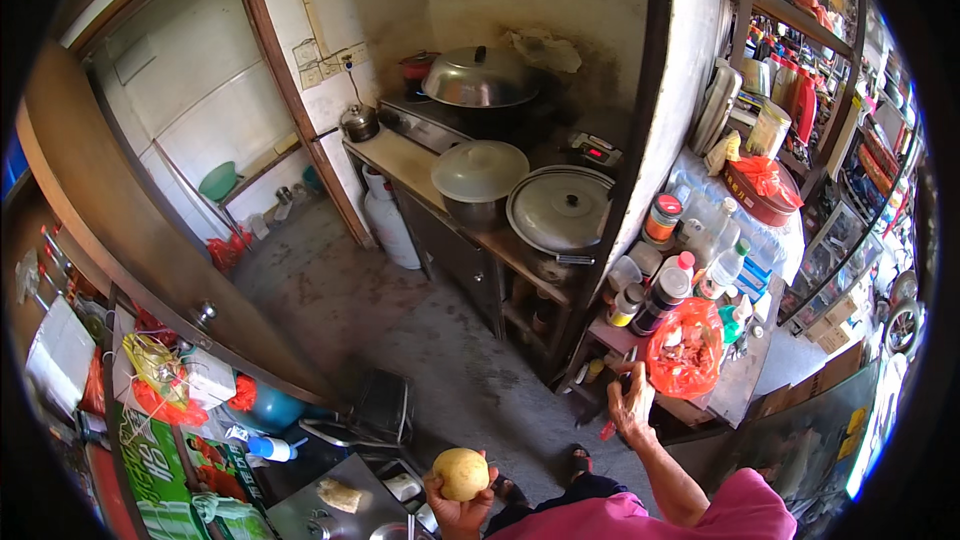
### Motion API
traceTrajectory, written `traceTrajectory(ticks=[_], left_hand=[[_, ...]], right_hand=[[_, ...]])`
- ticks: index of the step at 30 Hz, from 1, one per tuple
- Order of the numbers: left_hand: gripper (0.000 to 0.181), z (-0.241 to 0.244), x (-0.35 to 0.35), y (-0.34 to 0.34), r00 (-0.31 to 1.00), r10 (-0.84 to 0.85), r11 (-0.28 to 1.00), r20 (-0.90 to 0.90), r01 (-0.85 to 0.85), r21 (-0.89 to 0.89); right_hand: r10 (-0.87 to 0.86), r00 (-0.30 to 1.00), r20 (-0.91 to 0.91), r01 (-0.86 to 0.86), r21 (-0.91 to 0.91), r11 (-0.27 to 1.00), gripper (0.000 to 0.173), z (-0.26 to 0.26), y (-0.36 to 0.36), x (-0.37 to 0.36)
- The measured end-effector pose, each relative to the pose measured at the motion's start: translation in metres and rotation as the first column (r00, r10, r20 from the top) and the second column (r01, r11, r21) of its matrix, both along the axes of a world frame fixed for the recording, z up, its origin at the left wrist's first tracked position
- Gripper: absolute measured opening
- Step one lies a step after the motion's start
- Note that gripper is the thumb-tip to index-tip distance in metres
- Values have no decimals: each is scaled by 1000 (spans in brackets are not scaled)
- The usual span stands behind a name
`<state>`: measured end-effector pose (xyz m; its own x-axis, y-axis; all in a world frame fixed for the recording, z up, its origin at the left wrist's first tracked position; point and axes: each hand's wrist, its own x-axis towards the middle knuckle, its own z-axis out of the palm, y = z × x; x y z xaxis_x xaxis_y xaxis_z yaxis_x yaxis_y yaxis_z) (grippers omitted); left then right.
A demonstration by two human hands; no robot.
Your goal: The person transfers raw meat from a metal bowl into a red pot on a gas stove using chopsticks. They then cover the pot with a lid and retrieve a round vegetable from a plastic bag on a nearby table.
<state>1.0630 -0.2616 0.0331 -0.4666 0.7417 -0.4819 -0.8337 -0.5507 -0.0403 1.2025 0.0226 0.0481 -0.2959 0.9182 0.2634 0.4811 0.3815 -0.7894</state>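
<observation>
My left hand (459, 502) is at the bottom centre, wrapped around a round yellow fruit (460, 474), perhaps a pear. At the near corner of a cluttered side table (739, 397), my right hand (631, 399) reaches out with its fingers bent. A thin object shows at its fingertips, too small to identify, and whether the hand grips it is unclear. Just right of that hand, a red plastic bag (684, 351) with its top spread wide holds reddish-brown scraps. Below the hand is a small red item (607, 431), partly hidden.
Bottles and jars (664, 292) crowd the side table behind the bag. Lidded pots (564, 210) stand on the stove counter (405, 165) ahead, above a gas cylinder (391, 221). At left are a wooden door (165, 240) and a black folding chair (381, 409). A metal-topped table (300, 506) is at lower left.
</observation>
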Motion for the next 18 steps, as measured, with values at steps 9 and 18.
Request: traceTrajectory(ticks=[9, 18], left_hand=[[58, -7, -86, -42, 1000, 13, 995, -24, -16, -101], [61, -17, -157, -5, 953, 298, 907, 49, -267, -327]], right_hand=[[630, 740, 236, -534, -364, 763, 83, -17, -96, -74], [898, 440, -11, -628, -718, 300, 36, -33, -86, -187]])
